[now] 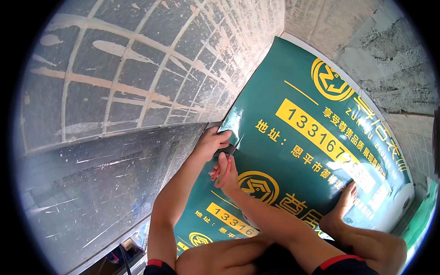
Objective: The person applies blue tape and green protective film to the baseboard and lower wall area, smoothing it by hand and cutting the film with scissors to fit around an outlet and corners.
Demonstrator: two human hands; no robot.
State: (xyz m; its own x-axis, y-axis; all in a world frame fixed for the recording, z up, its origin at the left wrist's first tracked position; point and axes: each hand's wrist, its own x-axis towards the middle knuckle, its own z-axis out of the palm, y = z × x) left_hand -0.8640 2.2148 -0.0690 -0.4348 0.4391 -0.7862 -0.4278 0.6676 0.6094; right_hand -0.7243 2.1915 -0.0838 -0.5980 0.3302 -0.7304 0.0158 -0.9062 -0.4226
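Observation:
A large glossy green plastic sheet [270, 151] printed in yellow and white is spread out in front of me. My left hand [212, 144] is at its left edge beside the tiled wall, with the edge pinched between thumb and fingers. Just below it, my right hand [228, 176] grips a pair of scissors [222, 179] by the red handles. The metal blades point up and to the right, over the sheet close to my left fingertips. Whether the blades are apart is too small to tell.
A dark tiled wall [114, 87] with pale smears rises on the left, above a dark glossy panel [91, 178]. Rough grey masonry [389, 59] stands at the far right. My bare foot [339, 211] rests on the sheet. Green material [422, 215] lies at the right edge.

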